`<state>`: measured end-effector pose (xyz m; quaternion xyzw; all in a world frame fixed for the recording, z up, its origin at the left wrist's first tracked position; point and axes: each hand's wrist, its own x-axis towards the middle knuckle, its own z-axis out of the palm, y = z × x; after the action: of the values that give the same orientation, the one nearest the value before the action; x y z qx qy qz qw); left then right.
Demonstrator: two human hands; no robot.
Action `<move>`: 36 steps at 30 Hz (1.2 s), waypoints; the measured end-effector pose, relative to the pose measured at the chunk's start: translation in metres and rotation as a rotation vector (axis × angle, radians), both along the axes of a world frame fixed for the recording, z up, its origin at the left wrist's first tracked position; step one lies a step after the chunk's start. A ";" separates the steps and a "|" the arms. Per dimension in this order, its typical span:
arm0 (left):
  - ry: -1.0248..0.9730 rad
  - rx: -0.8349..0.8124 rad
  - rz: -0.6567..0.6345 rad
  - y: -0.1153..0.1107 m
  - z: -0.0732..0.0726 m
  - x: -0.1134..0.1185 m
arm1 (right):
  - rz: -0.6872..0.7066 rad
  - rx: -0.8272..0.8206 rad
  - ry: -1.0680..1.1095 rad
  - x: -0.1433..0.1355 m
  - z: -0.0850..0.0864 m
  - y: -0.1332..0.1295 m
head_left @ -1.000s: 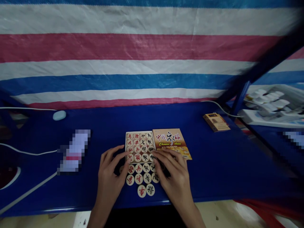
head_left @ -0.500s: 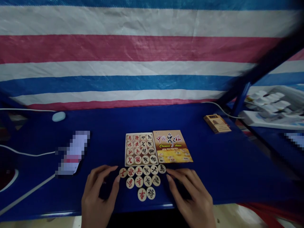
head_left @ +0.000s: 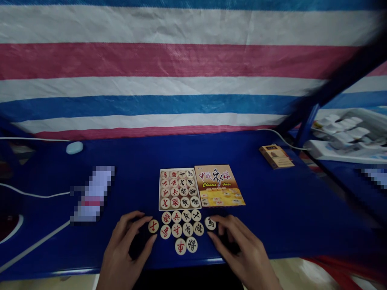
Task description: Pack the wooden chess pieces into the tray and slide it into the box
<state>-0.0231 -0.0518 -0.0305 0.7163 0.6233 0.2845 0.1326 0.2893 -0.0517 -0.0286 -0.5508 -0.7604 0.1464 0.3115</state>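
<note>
Chess pieces [head_left: 177, 230] lie in rows between the hands [head_left: 244, 246]

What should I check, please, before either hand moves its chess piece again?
1. Left hand at the red-marked piece beside the rows: ok.
2. Right hand at the black-marked piece on the other side: ok.
3. Firm grip on both pieces: cannot tell; thumbs and fingertips sit close around them.
4. Box has a free slot in its visible layer: not ok, four rows of four fill it.
5. Printed lid off the box, lying beside it: ok.
6. Loose rows in front all face up: ok.
</note>
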 end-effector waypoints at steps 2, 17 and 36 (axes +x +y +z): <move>-0.006 0.003 -0.021 0.000 0.003 -0.002 | 0.015 -0.018 0.002 0.003 0.001 0.002; -0.300 0.185 -0.136 0.028 0.030 0.051 | 0.128 0.143 0.283 -0.048 0.025 0.030; -0.237 0.282 -0.212 0.029 0.026 0.047 | 0.106 0.173 0.302 -0.051 0.021 0.033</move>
<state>0.0237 -0.0231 -0.0041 0.7509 0.4786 0.4353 0.1326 0.2381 -0.0187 -0.0080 -0.4526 -0.7427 0.1778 0.4603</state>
